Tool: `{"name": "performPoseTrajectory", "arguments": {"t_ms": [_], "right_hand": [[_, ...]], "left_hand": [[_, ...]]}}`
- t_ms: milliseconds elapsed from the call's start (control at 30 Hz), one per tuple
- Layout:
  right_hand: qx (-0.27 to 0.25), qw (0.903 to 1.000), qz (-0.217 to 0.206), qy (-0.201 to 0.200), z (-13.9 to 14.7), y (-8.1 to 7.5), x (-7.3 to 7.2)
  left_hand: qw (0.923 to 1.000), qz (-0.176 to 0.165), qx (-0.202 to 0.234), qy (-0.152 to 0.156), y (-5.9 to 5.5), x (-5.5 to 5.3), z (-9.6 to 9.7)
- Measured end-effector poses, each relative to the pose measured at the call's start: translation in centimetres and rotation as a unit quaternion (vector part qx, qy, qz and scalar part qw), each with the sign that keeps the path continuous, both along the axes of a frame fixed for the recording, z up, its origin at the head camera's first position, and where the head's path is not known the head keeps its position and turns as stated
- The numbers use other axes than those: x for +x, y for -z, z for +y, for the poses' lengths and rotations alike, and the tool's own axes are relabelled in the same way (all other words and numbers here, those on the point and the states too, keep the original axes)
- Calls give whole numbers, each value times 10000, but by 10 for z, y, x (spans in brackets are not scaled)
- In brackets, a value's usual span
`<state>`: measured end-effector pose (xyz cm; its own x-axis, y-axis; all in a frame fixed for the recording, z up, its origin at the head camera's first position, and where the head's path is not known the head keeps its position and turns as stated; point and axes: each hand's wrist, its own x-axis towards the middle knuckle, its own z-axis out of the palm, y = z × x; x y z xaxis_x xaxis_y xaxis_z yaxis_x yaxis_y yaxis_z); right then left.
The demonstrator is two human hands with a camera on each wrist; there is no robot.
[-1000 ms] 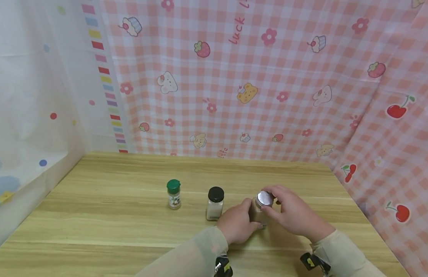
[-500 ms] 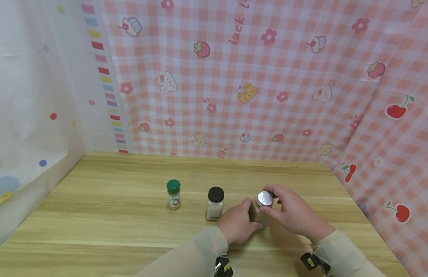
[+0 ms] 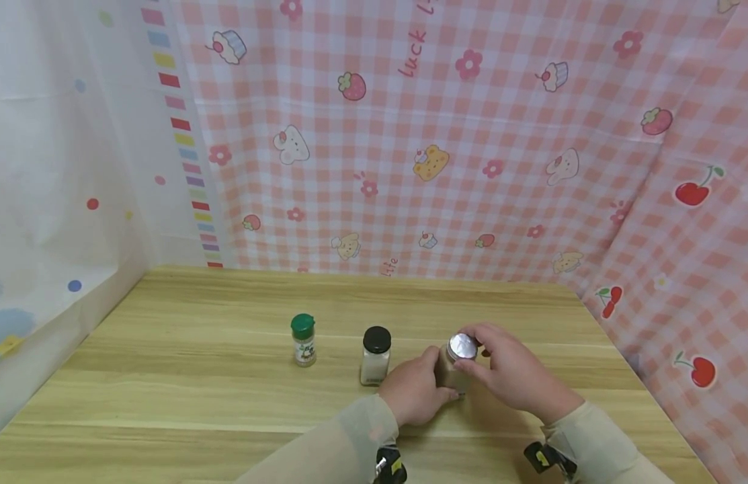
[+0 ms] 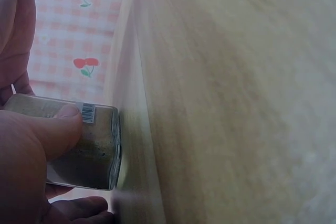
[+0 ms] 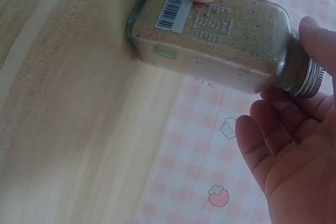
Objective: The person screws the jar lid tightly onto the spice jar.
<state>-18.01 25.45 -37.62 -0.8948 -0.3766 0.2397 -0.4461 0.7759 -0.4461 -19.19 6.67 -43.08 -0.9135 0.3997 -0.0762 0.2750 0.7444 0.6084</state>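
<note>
A square glass spice jar (image 5: 236, 45) of brown, speckled seasoning stands at the right of the table, with a silver screw lid (image 3: 462, 347) on its neck. My left hand (image 3: 411, 391) grips the jar's body, thumb across the near side below a barcode label (image 5: 173, 14). At the top, my right hand (image 3: 511, 370) holds the lid between thumb and fingers. In the left wrist view, the jar's base is close to the tabletop; whether it touches is hard to tell. To the left of my left hand is a black-lidded jar (image 3: 375, 366) of pale contents.
Farther left stands a small shaker bottle (image 3: 304, 346) with a green cap. All of this is on a wood-grain table (image 3: 198, 376). A pink checked cloth (image 3: 386, 202) hangs behind it and along the right; a white cloth (image 3: 65, 168) hangs at the left.
The right thumb and fingers have shifted slightly around the lid, and the lid's sheen looks different. The left hand, the held jar's body and the other two containers stay in place.
</note>
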Motion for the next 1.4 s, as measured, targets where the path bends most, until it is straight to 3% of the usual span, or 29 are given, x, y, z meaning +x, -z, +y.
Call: {"name": "performPoseTrajectory", "arguments": {"t_ms": [600,1000,1267,1400], "right_hand": [[-107,9983,-468,-327,4,-2,-1],[-67,10000,-67,12,2,1,0],[43,9994,-18,-356,6,1,0],[-63,9994,-115,-329,5,1,-1]], "left_hand": [[10000,2,-19,29,-1,-1,0],[10000,-20,67,47,-1,-1,-1],[10000,-54,33,24,-1,-1,0],[10000,-60,45,21,-1,-1,0]]}}
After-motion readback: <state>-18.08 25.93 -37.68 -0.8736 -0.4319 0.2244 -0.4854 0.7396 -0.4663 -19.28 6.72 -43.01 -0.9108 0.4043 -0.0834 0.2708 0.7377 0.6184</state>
